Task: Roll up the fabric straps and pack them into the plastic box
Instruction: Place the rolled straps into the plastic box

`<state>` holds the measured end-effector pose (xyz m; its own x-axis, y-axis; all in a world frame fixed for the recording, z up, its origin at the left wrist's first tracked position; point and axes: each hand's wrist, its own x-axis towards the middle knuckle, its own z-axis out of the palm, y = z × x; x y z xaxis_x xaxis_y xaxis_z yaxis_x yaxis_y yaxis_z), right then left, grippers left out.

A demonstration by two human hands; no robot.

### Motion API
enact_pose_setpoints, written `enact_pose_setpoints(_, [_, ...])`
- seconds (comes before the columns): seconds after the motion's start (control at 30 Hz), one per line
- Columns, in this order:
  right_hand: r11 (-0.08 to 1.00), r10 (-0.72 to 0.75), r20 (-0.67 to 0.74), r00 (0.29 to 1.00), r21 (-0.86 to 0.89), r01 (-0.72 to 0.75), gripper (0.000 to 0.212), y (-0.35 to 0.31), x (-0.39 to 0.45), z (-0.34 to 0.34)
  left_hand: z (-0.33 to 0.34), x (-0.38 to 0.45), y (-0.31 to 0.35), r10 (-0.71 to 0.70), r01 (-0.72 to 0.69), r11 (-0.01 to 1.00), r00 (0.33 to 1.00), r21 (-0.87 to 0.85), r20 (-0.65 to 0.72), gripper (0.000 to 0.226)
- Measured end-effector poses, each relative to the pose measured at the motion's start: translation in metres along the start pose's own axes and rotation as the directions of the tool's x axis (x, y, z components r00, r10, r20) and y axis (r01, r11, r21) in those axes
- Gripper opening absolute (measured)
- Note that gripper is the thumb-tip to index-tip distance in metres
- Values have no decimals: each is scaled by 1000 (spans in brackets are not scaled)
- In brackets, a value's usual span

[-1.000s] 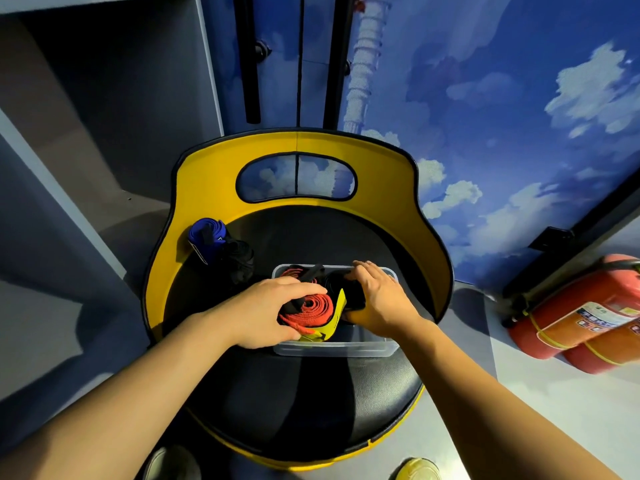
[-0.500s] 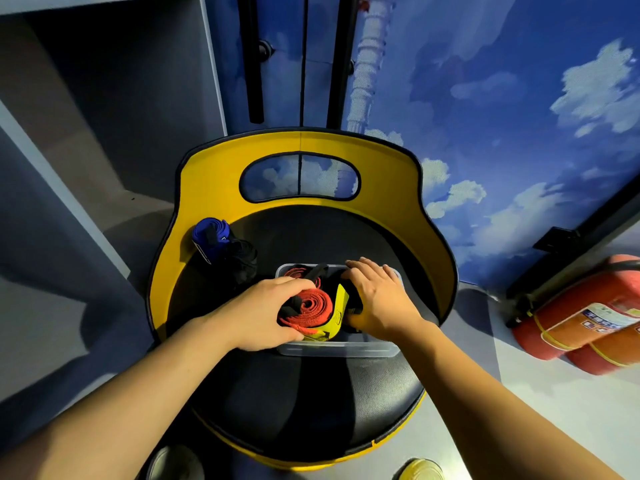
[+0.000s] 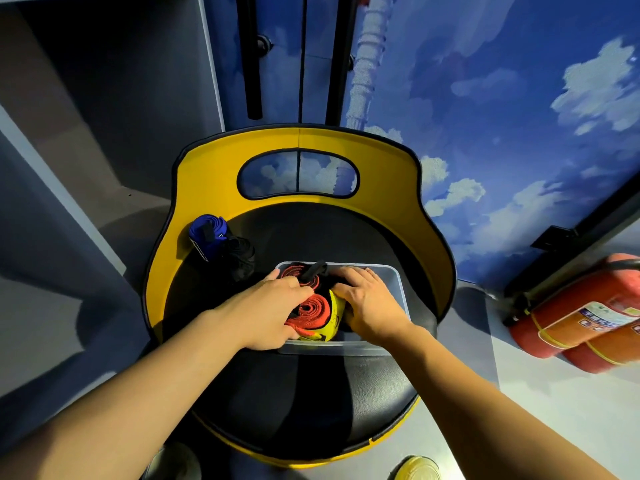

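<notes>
Black chair seat (image 3: pixel 298 393): both hands (image 3: pixel 270 313) clutching upended strap rolls (image 3: pixel 310 311) in plastic box (image 3: pixel 394 282).

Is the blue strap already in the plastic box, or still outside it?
Outside. The rolled blue strap lies on the chair seat by the yellow backrest, left of the plastic box, beside a black roll.

Both bare forearms reach forward and converge. The left hand (image 3: pixel 268 311) lies knuckles up, its fingers curled over a rolled red strap (image 3: pixel 310 311) with the thumb low on the near side. The right hand (image 3: pixel 369 304), just beside it, rests palm down, fingers spread and bent, fingertips pointing toward the left hand.
</notes>
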<state>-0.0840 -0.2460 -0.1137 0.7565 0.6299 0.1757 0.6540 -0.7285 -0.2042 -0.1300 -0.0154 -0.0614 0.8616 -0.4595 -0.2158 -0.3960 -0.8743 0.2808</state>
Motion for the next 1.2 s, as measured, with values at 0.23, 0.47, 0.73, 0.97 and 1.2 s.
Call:
enact_pose_setpoints(0.23, [996,6,-16,1000,91,-5,35,3,-4,-8,-5,7,1,15,-16,997,1000,78,16,77])
enact_pose_setpoints(0.47, [993,0,-49,999,115,5,39,1,-4,-1,-3,-1,-1,20,-20,1000,1000,5,2,78])
enact_pose_setpoints(0.73, [907,140,206,968,365,-209,45,-2,-9,-26,-7,0,4,-15,13,999,999,48,33,72])
enact_pose_setpoints(0.97, [955,63,265,962,265,-136,23,4,-11,-29,-7,2,6,-25,23,998,998,52,56,71])
enact_pose_setpoints(1.2, [997,23,185,982,69,-36,39,4,-11,-18,1,-1,2,8,-3,995,999,-96,50,84])
